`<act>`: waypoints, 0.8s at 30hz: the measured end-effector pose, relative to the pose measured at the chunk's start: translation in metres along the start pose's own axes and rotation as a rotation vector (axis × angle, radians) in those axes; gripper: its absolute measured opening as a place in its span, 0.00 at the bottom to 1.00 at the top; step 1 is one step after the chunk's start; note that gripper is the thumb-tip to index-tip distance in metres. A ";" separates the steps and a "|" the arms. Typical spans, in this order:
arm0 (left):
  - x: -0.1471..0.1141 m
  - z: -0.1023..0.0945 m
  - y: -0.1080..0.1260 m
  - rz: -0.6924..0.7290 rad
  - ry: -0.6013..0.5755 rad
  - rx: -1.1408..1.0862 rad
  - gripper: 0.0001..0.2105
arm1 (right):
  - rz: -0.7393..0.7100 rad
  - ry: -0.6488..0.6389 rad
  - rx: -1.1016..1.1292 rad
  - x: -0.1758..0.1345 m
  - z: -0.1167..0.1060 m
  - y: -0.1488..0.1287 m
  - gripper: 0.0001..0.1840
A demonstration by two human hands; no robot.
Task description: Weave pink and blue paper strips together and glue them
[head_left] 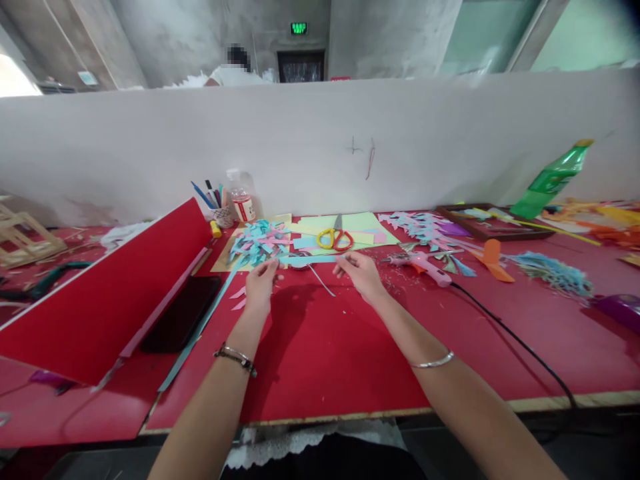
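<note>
A light blue paper strip (325, 259) stretches level between my two hands above the red table. My left hand (260, 283) is closed in a pinch at its left end. At the other end, the fingers of my right hand (361, 275) are pinched together too. Just beyond the strip lie scissors (326, 238) with one yellow and one red handle, on pale green paper sheets (367, 223). A heap of blue and pink paper cuttings (260, 241) is behind my left hand. A thin pale strip (323, 280) lies on the table between my hands.
At right are a pink glue gun (431, 268) with a black cord, fringed paper (415, 227) and a leaning green bottle (550, 180). A tilted red board (115, 300) and dark phone (183, 317) stand left. A pen cup (223, 217) and clear bottle (243, 200) are near the partition.
</note>
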State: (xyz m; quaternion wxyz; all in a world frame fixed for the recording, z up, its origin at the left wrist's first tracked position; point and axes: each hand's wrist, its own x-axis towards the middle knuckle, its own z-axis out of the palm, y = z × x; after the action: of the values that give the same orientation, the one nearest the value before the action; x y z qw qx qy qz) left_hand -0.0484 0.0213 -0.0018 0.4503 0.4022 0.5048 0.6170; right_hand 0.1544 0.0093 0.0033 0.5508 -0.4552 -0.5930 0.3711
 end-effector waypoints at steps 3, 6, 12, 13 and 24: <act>-0.002 0.001 0.001 -0.015 -0.006 0.000 0.18 | -0.016 0.050 0.050 0.001 0.001 0.002 0.17; -0.003 0.002 0.002 -0.009 -0.002 0.006 0.18 | -0.053 0.081 0.011 0.000 0.002 0.002 0.18; -0.005 0.004 0.005 0.005 -0.011 0.043 0.19 | -0.101 0.210 -0.338 -0.003 0.000 -0.002 0.20; -0.005 0.004 0.005 0.008 -0.013 0.051 0.19 | -0.121 0.224 -0.378 -0.003 -0.001 -0.002 0.20; -0.005 0.003 0.008 0.179 0.028 0.224 0.13 | -0.120 0.165 -0.299 0.000 -0.003 -0.002 0.20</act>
State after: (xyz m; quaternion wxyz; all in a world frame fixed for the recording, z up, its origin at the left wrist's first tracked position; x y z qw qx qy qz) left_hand -0.0450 0.0167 0.0065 0.3387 0.4848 0.5388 0.5999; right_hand 0.1571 0.0080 0.0058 0.5450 -0.5247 -0.6206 0.2064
